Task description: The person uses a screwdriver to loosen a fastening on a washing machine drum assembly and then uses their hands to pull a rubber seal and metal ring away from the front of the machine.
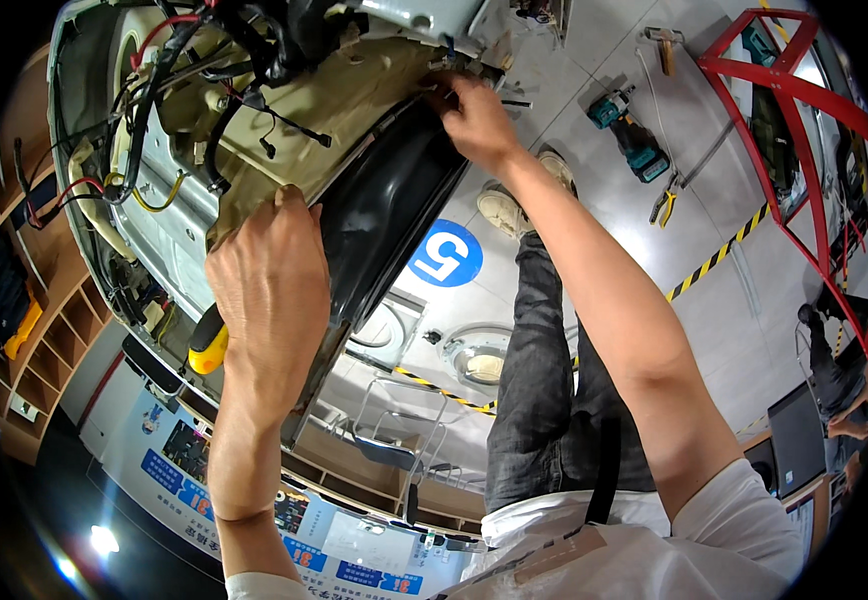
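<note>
A large metal body with a cream inner panel [334,100] and loose wiring fills the upper left. Along its near side runs a long glossy black panel [384,190]. My left hand [272,285] is closed in a fist over the body's edge, gripping a yellow and black tool handle [210,345], like a screwdriver's; the tool's far end is hidden. At the upper end of the black panel, my right hand [476,122] has its fingers curled over the edge there. Its fingertips are partly hidden.
On the floor to the right lie a teal cordless drill [629,135], yellow-handled pliers [665,203] and a hammer [665,45]. A red metal frame [794,85] stands beyond. A round door ring [476,355] lies near my legs. Another person sits at far right.
</note>
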A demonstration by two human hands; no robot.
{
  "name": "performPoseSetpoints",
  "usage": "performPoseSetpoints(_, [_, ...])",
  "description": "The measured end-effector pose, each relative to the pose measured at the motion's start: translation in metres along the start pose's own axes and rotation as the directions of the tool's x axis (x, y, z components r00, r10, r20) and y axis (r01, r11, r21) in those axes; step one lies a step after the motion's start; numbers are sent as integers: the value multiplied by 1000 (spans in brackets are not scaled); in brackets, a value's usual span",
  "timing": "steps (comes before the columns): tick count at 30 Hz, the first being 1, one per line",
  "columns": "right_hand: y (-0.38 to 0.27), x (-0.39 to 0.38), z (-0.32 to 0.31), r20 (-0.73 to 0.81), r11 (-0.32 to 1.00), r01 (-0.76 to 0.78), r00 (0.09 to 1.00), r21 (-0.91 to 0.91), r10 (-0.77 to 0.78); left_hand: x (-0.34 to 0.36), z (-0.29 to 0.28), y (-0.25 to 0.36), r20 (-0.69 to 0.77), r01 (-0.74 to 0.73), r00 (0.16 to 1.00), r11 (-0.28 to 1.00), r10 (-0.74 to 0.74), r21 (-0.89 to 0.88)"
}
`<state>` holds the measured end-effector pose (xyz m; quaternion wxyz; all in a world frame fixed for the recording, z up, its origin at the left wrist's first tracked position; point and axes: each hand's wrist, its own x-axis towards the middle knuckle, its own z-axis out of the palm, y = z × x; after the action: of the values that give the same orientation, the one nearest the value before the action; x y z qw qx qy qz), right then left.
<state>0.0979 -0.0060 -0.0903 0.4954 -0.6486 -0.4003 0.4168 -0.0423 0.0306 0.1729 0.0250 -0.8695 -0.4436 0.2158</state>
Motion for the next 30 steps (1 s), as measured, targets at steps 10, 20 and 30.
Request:
performPoseSetpoints(10, [4, 5, -3, 55, 968, 10, 998, -252, 4, 0, 3, 2, -24, 5, 1000, 1000, -5, -3])
performPoseSetpoints(20, [6, 5, -3, 71, 981, 32, 997, -189, -19, -4, 5, 9, -51, -20, 998, 999, 22, 29])
performPoseSetpoints(30, [-5, -1, -19, 149, 965, 28, 989, -260, 12, -15, -1, 10, -26, 105, 994, 994, -105, 10])
